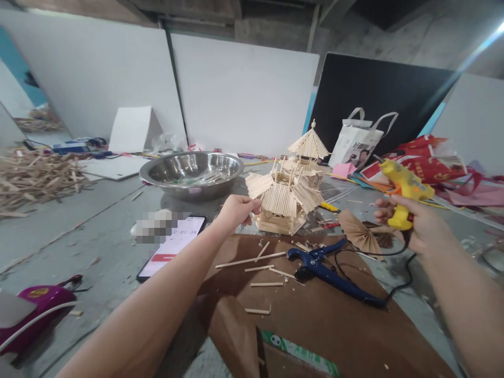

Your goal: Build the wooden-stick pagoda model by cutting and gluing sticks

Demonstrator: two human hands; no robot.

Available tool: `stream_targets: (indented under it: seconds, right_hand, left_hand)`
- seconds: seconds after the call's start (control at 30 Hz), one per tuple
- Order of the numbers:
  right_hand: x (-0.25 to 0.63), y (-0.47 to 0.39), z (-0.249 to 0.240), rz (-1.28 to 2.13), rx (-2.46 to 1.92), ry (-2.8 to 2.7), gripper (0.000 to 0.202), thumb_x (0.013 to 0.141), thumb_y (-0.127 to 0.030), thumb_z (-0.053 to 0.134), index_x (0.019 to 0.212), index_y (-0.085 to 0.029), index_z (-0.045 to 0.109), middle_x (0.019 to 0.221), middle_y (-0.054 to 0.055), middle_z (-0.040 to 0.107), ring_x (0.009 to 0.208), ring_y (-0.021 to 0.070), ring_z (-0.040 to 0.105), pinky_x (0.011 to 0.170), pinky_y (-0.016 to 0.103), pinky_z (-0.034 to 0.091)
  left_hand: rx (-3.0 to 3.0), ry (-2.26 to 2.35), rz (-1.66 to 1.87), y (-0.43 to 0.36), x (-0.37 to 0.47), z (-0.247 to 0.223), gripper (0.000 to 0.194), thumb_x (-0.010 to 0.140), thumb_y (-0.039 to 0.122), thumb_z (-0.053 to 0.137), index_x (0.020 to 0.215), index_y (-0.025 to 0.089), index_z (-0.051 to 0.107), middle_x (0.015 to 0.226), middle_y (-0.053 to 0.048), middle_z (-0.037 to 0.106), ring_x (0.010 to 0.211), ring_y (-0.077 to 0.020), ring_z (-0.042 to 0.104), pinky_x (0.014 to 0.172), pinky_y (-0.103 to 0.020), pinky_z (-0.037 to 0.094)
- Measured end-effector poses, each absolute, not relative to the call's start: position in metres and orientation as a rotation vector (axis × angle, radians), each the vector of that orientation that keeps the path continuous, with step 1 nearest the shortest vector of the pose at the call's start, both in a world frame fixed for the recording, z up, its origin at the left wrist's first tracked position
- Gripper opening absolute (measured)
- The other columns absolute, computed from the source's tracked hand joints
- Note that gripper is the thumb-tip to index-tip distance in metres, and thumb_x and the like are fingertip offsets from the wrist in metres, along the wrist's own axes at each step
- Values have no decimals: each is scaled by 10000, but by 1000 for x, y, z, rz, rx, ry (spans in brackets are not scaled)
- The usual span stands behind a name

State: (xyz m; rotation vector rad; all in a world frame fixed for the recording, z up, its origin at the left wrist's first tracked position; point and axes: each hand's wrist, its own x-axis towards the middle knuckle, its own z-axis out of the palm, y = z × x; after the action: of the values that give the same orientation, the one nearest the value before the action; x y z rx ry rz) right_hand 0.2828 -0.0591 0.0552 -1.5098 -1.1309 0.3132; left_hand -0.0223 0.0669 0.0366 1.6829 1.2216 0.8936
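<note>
My left hand (238, 210) reaches forward, its thumb and fingers closed on the lower left roof edge of a small pavilion model (279, 200) built from thin wooden sticks. Short upright sticks stand on top of its sloping roof panels. In my right hand (419, 223) is a yellow hot glue gun (405, 186), held up at the right with its nozzle pointing up and left, away from the model. Behind the model rises a second stick structure with a pointed roof (309, 144). Loose sticks (266, 284) lie on the brown paper (315, 325) before me.
Blue cutting pliers (334, 273) rest on the paper, near the glue gun's black cord. A steel basin (192, 184) and a phone (173, 252) are at the left. Wood strips (35, 178) pile up far left. A folded paper fan (356, 231) lies below the glue gun.
</note>
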Motion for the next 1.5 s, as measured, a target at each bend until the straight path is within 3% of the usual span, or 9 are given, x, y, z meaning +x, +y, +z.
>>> stream_targets:
  seconds: [0.1,0.37,0.6,0.73,0.83,1.03,1.17,1.33,1.5]
  right_hand:
    - [263,-54,70,639,-1287,-1001,127,698,-226,523,811,-169,517,934,89,584,471,66,518,488,236,429]
    - [209,-37,77,784,-1030,-1348,221,647,-218,605,856,-195,536,864,20,589,402,39,433,394,215,361]
    - [190,-19,72,679,-1308,-1581,246,703,-451,507,778,-218,529,610,-11,539,371,77,421,360,232,353]
    - [181,-16,60,512,-1477,-1778,306,730,-491,449,789,-205,540,442,-44,461,367,101,433,383,234,346]
    - [173,-19,57,284,-1555,-1910,317,749,-472,427,691,-186,553,370,-48,427,349,106,416,401,241,326]
    - [167,-20,57,166,-1581,-2032,414,773,-430,410,429,-202,446,332,-26,423,395,119,446,468,249,338]
    - [168,-18,54,212,-1606,-2040,398,775,-432,407,457,-200,462,334,-30,422,394,125,449,477,253,343]
    - [165,-17,53,205,-1579,-2040,303,775,-434,409,660,-191,549,354,-48,428,380,134,441,469,261,345]
    - [166,-18,53,177,-1572,-2069,406,781,-437,392,456,-208,471,341,-25,421,386,132,449,488,267,352]
  left_hand:
    - [1718,1232,889,66,-25,38,243,678,337,546,562,129,588,484,-9,556,307,-53,420,333,-195,304]
    - [1807,1308,848,64,-27,39,276,682,383,522,575,141,596,350,26,451,301,-61,390,349,-198,294]
    - [1889,1300,904,65,-30,37,308,685,423,502,568,151,584,344,23,440,307,-62,394,358,-197,281]
    - [1945,1319,922,63,-30,37,313,698,418,480,566,152,578,334,29,433,311,-69,407,361,-192,290]
    - [1976,1332,919,61,-30,39,300,709,394,468,571,151,577,334,34,435,316,-69,419,371,-184,304]
    - [2037,1361,918,58,-29,42,292,714,371,465,564,151,584,346,38,451,320,-66,421,395,-184,311]
    - [2055,1379,915,58,-28,43,301,713,377,466,555,151,587,340,40,449,311,-60,391,406,-189,305]
    - [2073,1390,918,59,-29,41,319,714,396,456,556,155,591,330,36,440,329,-66,392,413,-193,297]
    - [2105,1385,916,60,-29,40,319,711,396,457,554,156,597,337,32,447,347,-69,388,422,-197,293]
